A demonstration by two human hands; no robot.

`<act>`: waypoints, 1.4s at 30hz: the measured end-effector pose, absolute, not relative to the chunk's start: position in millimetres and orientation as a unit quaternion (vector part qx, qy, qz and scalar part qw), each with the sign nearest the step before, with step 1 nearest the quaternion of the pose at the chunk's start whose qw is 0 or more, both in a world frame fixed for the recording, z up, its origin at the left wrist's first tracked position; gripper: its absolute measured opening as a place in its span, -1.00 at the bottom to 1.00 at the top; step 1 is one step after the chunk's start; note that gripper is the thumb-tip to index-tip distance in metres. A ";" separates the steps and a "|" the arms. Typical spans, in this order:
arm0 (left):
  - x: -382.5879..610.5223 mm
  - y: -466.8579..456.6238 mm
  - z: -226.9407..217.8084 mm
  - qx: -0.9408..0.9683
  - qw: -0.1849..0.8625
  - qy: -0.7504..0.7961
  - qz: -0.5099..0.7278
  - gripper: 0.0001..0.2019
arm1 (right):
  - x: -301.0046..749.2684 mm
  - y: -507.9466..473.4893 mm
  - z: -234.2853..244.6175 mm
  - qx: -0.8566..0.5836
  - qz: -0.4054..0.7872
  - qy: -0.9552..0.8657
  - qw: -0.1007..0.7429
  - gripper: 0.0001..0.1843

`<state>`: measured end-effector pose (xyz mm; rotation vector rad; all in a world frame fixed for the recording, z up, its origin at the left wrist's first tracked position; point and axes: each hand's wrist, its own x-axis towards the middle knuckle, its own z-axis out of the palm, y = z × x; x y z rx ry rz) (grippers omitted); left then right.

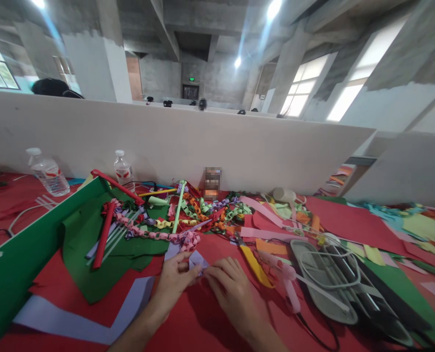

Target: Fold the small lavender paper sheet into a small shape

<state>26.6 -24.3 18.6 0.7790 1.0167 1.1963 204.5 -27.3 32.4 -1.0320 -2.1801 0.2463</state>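
We pinched a lavender paper strip (196, 260) between our left hand (174, 279) and right hand (228, 284), both grasping it above the red table (203, 322), just below the paper chain (155, 233).

The two hands meet at the near middle of the table (210, 322), the left hand (173, 283) and right hand (230, 286) both on a small paper strip (196, 260) between them. Just behind lies a paper chain (155, 232), running left over a sheet pile (89, 244). Scissors (252, 261) lie right of the hands, a glue gun (287, 281) further right. Two bottles (49, 172) stand far left against the partition wall (166, 142).
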 end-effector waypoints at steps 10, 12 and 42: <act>25.1 -20.8 8.9 0.362 0.618 0.453 0.531 -0.34 | 193.5 -20.5 28.4 -0.447 0.482 -0.621 0.428 -0.63; 25.1 -20.6 5.6 0.375 0.615 0.445 0.532 -0.37 | 192.2 -18.5 26.0 -0.446 0.514 -0.615 0.399 -0.61; 19.0 -23.8 19.3 0.535 0.554 0.430 0.471 -0.83 | 214.5 -16.5 24.8 -0.340 0.053 -0.852 0.393 -0.72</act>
